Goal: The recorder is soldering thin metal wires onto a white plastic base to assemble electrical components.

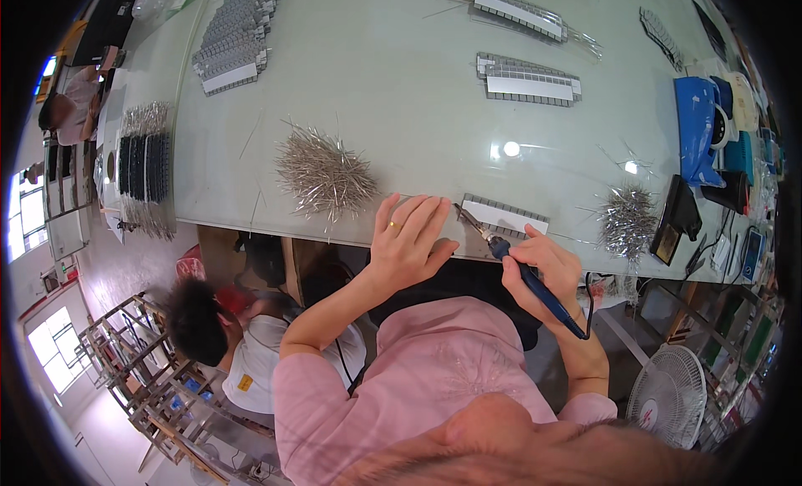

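My right hand (547,269) is closed around the blue handle of a soldering iron (535,284). The iron's metal tip points up and left, ending close to the fingertips of my left hand (409,244). That left hand lies at the table's front edge, palm down, fingers stretched out and thumb apart; a ring is on one finger. A thin line like a wire shows by its fingertips, but I cannot tell whether they touch it. Just beyond the iron lies a grey toothed strip (505,212) with a white face. A bundle of thin silvery wires (326,173) rests left of my left hand.
On the pale table (384,110) are stacked grey strips (238,39), two more strip groups at the far right, and another wire bundle (626,214). A blue device (695,122) and a black tray (675,218) stand right. A fan (668,394) and a seated person (259,352) are near.
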Tool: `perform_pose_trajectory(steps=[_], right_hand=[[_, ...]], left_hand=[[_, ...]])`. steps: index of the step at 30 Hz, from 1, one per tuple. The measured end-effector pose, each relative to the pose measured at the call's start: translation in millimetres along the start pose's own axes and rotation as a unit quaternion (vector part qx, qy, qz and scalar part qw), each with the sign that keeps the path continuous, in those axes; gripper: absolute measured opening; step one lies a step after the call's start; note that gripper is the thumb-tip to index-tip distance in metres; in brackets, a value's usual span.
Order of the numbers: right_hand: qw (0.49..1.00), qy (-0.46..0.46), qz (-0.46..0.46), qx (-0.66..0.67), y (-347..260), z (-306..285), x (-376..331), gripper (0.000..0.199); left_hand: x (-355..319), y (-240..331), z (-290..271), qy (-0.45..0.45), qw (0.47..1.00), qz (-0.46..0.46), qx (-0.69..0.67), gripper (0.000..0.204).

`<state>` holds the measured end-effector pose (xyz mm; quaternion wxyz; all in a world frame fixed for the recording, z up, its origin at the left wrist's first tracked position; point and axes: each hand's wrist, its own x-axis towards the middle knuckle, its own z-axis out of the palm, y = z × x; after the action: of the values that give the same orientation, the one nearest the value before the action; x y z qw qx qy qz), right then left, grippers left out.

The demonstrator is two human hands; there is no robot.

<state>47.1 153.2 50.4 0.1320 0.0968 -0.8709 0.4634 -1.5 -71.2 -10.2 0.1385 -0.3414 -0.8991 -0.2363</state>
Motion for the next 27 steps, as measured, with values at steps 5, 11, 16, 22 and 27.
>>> perform_pose_trajectory(steps=[5, 11, 16, 22, 27], right_hand=[[1.000, -0.005, 0.003, 0.007, 7.1, -1.1, -2.1, 0.019], [0.999, -0.009, 0.035, 0.039, 8.0, -3.5, -1.0, 0.014], [0.998, -0.010, 0.043, 0.045, 10.3, -3.2, -0.7, 0.011], [0.975, -0.017, 0.176, 0.134, 19.1, -7.3, -4.6, 0.008], [0.953, -0.012, 0.232, 0.193, 17.4, -7.6, -4.2, 0.005]], left_hand=[[1.2, -1.0, -9.8, -0.004, 1.000, -0.018, 0.006, 0.049], [-7.4, -3.5, -7.3, 0.022, 0.998, 0.063, -0.016, 0.044], [-8.3, -3.3, -2.2, 0.029, 0.997, 0.070, -0.029, 0.039], [-13.7, 1.7, -9.4, 0.045, 0.994, 0.097, -0.038, 0.035], [-16.1, 10.6, -9.4, 0.042, 0.991, 0.114, -0.055, 0.034]])
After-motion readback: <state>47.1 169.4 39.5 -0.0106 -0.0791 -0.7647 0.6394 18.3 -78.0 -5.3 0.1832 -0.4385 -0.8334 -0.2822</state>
